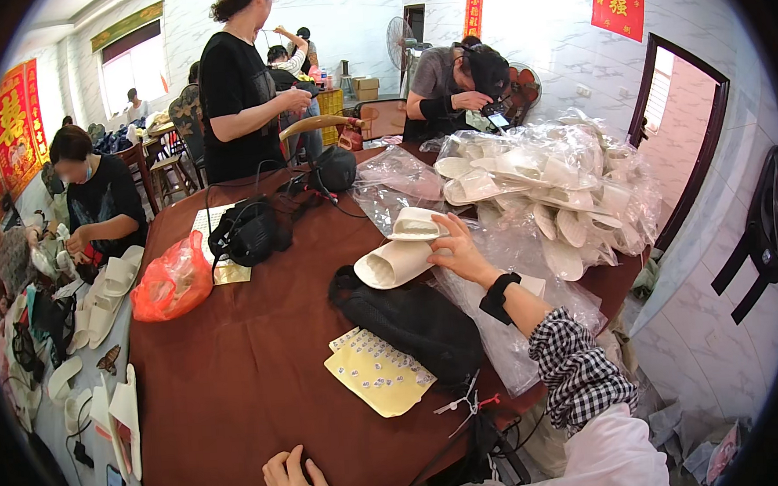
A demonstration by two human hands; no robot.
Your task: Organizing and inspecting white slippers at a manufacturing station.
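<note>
Right hand [460,252] gripping white slipper [396,263]; left hand [291,481] flat, open on brown table [237,374], beside black bag [411,321].

Slippers [396,262] look matt white, soft foam or cloth; bags [570,167] are clear glossy crinkled plastic. Tablecloth [237,374] is matt brown cloth, pouch [415,321] black woven fabric. Sticker sheets [378,375] are pale yellow paper; orange bag [173,281] is shiny thin plastic.
</note>
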